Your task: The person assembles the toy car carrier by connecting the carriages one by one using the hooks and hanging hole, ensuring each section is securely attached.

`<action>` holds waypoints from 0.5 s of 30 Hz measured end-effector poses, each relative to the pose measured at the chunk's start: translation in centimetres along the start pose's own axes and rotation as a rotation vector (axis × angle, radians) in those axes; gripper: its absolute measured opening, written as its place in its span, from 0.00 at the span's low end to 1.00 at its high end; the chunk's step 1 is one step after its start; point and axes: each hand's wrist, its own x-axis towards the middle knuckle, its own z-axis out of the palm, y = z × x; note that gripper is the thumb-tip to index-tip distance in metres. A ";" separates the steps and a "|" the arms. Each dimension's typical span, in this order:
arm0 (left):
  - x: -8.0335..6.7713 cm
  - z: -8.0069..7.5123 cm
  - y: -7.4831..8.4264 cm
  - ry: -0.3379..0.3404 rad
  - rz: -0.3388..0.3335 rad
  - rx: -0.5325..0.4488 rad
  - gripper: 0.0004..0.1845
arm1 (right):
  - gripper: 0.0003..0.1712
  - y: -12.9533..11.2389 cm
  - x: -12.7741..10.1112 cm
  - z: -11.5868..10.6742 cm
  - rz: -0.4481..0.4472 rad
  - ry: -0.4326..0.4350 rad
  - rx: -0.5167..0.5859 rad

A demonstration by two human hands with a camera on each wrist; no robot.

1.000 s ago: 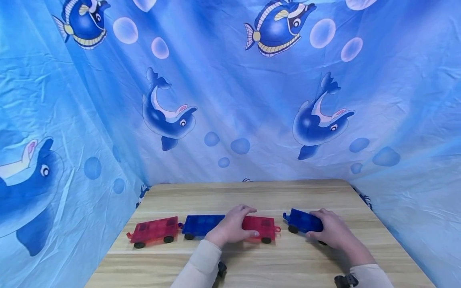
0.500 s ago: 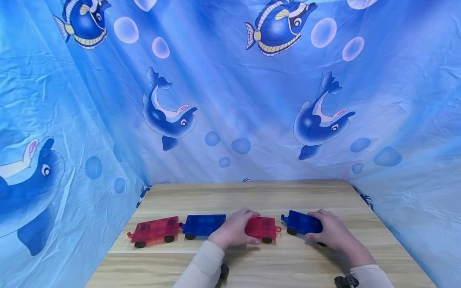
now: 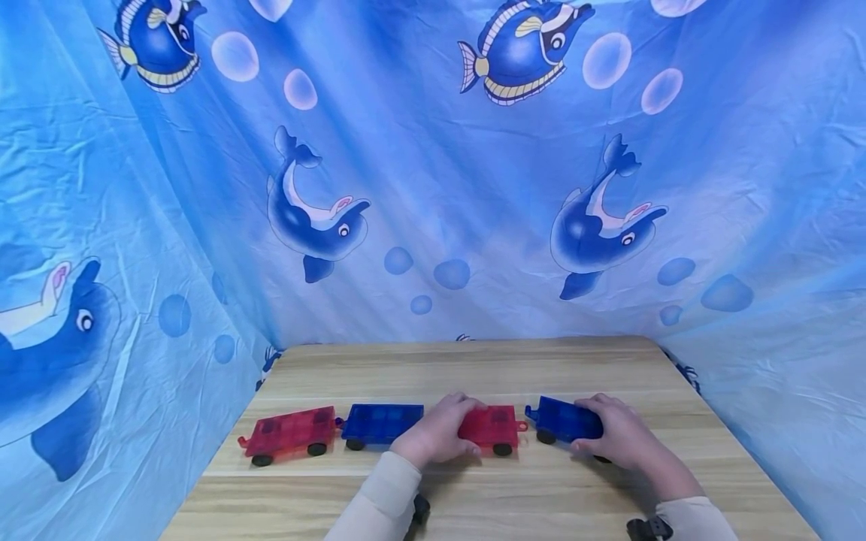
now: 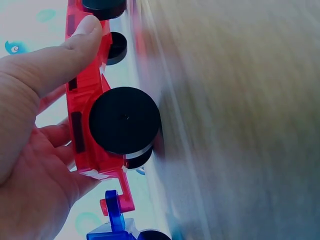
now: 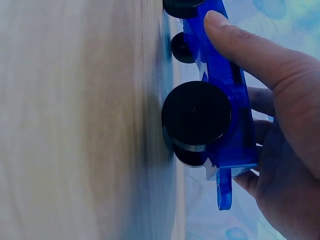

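My left hand [image 3: 440, 432] grips a red toy train car [image 3: 490, 427] across its sides, thumb on the near side in the left wrist view. That car's red hook [image 4: 125, 192] sits in the ring of a blue car [image 3: 383, 423] to its left. My right hand [image 3: 619, 432] holds another blue car [image 3: 567, 419] by its sides, set at an angle. Its blue hook [image 3: 532, 413] is right by the red car's ring [image 3: 522, 426]; whether they touch, I cannot tell. The right wrist view shows a blue ring [image 5: 224, 190] on this car's other end.
Farther left, a second red car [image 3: 292, 433] is linked to the left blue car, so the row forms a chain. Everything stands on a wooden table [image 3: 473, 368]. A blue curtain [image 3: 433, 188] with dolphins and fish encloses its back and sides.
My right hand has brought its blue car a little to the left, closing the gap to the red car. The left hand has shifted slightly along the red car.
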 end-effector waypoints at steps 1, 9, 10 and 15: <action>0.0 0.0 0.0 -0.001 -0.003 -0.014 0.38 | 0.48 0.0 0.0 0.0 -0.003 0.000 -0.001; 0.0 0.0 0.0 -0.004 -0.030 -0.059 0.39 | 0.48 -0.5 -0.1 -0.2 0.002 -0.019 0.015; 0.0 0.0 0.0 -0.004 -0.034 -0.061 0.39 | 0.48 -0.6 -0.1 -0.3 0.004 -0.020 0.019; -0.1 -0.1 0.1 -0.001 -0.052 -0.100 0.39 | 0.48 -0.7 -0.1 -0.3 -0.010 -0.029 0.032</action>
